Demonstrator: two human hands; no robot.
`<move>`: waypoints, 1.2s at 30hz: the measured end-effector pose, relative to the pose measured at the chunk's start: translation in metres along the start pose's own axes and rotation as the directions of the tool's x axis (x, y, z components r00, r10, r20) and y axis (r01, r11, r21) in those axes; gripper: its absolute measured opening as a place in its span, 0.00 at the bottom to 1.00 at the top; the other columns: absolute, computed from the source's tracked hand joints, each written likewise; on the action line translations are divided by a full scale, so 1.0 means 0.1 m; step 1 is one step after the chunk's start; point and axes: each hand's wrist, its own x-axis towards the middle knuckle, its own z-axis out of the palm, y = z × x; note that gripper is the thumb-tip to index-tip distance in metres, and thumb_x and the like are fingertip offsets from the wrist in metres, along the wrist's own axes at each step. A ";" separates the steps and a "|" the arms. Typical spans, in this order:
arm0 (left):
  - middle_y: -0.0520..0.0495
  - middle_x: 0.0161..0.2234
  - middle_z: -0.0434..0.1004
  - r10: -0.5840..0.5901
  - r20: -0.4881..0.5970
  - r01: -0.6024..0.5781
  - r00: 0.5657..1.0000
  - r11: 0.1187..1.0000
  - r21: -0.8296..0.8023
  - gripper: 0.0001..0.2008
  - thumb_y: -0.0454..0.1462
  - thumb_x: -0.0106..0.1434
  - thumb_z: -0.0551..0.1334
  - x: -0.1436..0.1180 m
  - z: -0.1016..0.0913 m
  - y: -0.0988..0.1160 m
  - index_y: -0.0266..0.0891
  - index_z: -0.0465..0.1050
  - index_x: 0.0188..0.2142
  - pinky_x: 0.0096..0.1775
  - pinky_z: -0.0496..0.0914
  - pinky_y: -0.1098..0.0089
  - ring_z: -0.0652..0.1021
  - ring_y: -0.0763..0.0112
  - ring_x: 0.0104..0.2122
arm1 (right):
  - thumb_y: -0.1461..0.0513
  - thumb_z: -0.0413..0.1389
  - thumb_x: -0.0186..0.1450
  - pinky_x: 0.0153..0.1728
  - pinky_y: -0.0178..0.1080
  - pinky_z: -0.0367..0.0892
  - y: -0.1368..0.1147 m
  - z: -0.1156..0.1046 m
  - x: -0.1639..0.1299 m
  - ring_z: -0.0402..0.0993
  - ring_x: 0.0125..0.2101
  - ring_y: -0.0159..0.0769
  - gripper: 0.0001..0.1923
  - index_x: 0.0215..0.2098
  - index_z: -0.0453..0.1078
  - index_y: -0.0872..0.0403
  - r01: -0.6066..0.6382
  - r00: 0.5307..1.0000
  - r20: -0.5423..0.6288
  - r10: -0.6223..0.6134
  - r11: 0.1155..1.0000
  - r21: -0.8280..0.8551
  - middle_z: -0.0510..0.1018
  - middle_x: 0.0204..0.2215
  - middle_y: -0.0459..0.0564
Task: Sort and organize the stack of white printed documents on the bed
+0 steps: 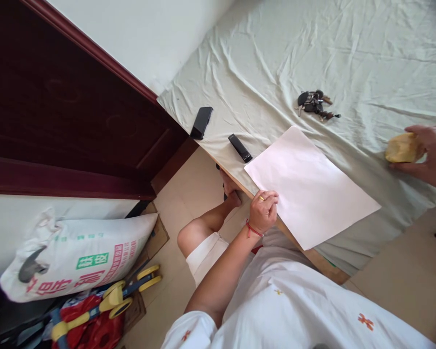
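A large white sheet of paper point(314, 186) lies at an angle on the cloth-covered table, its lower left edge close to the table's edge. My left hand point(263, 212), with a ring and a red string bracelet, is closed at that edge of the sheet; the thumb is hidden. Far to the right, my right hand point(434, 155) grips a rounded, yellowish-tan object point(403, 147) just over the cloth, between thumb and fingers. What kind of object it is, I cannot make out. Part of that hand runs out of view.
Left of the paper lie a slim black device point(240, 148) and a black phone-like item point(202, 123). A bunch of keys point(314, 103) rests beyond the sheet on the wrinkled pale cloth point(349, 53). A printed white sack point(83, 254) and yellow-wheeled toy point(112, 300) stand at lower left.
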 end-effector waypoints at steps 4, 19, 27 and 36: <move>0.43 0.41 0.84 -0.073 0.001 0.073 0.997 0.993 -0.095 0.12 0.27 0.67 0.55 0.02 -0.09 0.07 0.40 0.75 0.35 0.48 0.76 0.58 0.81 0.65 0.42 | 0.37 0.57 0.63 0.45 0.57 0.69 -0.48 -0.28 -0.21 0.75 0.51 0.58 0.45 0.72 0.61 0.47 0.041 0.999 0.027 -0.044 0.991 0.125 0.71 0.60 0.69; 0.36 0.63 0.68 -0.340 0.396 0.521 0.853 0.591 -0.615 0.47 0.54 0.53 0.76 0.08 -0.51 0.69 0.49 0.60 0.67 0.50 0.81 0.60 0.74 0.53 0.59 | 0.47 0.66 0.61 0.45 0.47 0.77 -2.15 -0.57 -0.77 0.81 0.46 0.49 0.52 0.77 0.50 0.45 0.357 0.631 0.148 -0.762 0.454 0.816 0.79 0.54 0.56; 0.38 0.58 0.74 -0.355 0.552 0.651 0.755 0.294 -0.700 0.47 0.52 0.47 0.80 -0.27 -0.45 0.71 0.49 0.63 0.62 0.50 0.79 0.58 0.79 0.54 0.55 | 0.44 0.71 0.55 0.37 0.42 0.75 -2.25 -0.61 -0.88 0.81 0.38 0.46 0.59 0.77 0.51 0.46 0.205 0.475 0.299 -0.828 0.435 0.877 0.83 0.48 0.54; 0.36 0.48 0.80 -0.369 0.627 0.720 0.686 0.218 -0.659 0.41 0.54 0.49 0.77 -0.27 -0.90 1.07 0.44 0.70 0.59 0.44 0.78 0.57 0.82 0.53 0.43 | 0.44 0.66 0.64 0.34 0.41 0.77 -2.04 -0.72 -0.86 0.81 0.33 0.40 0.51 0.77 0.48 0.42 0.071 0.514 0.235 -0.825 0.314 0.947 0.83 0.43 0.51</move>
